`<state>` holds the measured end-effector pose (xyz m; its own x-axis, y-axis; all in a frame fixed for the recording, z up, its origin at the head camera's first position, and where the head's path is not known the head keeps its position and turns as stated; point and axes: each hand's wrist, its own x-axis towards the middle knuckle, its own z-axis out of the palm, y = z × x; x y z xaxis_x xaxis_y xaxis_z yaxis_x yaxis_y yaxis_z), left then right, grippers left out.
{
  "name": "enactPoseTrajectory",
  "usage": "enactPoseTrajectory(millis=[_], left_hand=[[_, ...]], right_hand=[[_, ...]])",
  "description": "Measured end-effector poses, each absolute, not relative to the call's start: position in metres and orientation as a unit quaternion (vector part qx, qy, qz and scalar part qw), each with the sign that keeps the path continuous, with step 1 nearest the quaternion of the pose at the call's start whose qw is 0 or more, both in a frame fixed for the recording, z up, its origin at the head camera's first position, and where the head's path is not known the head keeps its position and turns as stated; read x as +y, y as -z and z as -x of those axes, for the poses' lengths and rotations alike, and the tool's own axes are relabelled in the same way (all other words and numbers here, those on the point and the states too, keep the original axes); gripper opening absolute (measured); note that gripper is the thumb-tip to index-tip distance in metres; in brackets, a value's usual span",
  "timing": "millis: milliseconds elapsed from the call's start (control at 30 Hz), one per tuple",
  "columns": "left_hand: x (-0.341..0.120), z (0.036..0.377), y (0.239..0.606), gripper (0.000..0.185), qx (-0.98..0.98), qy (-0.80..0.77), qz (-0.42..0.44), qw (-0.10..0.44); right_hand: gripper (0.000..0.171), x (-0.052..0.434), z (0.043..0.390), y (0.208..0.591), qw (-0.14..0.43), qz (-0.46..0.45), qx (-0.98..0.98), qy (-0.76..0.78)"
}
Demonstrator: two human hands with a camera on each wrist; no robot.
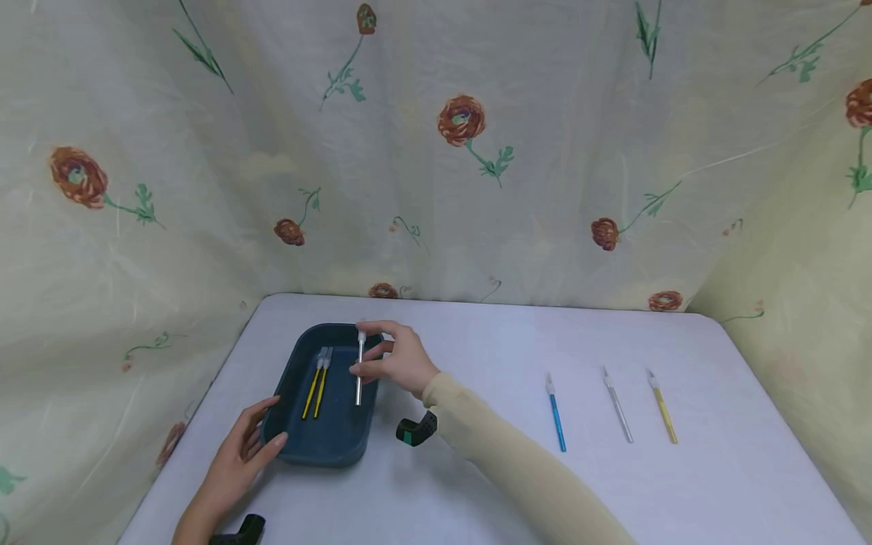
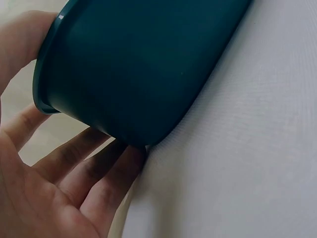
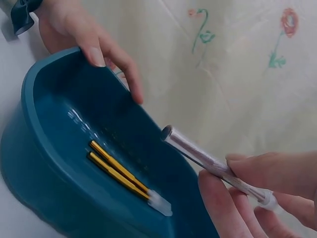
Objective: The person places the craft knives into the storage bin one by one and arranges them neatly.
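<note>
The right hand [image 1: 402, 359] pinches a silver knife [image 1: 359, 387] above the tray [image 1: 349, 435], near its right rim; fingers partly cover the capped end. The sleeved forearm [image 1: 524, 462] slants in from the worktop's [image 1: 477, 363] near side. The left hand [image 1: 235, 458] grips the tray's near-left corner, some fingertips lost in shadow. Two yellow knives [image 1: 310, 395] lie inside, their caps blurring together. Toward the worktop's right edge lie blue [image 1: 556, 420], silver [image 1: 619, 410] and yellow knives [image 1: 663, 412]. The near edge is cut off.
</note>
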<state>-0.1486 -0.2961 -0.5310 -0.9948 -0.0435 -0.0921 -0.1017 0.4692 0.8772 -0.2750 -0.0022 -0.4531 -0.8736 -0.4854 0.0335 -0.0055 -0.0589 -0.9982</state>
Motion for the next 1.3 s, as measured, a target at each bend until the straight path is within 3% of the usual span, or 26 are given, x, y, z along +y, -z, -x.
enactPoseTrajectory(millis=[1300], left_hand=[[-0.303, 0.151, 0.527, 0.073, 0.856, -0.516, 0.000, 0.034]], right_hand=[[0.067, -0.082, 0.292, 0.474, 0.164, 0.113, 0.775, 0.600]])
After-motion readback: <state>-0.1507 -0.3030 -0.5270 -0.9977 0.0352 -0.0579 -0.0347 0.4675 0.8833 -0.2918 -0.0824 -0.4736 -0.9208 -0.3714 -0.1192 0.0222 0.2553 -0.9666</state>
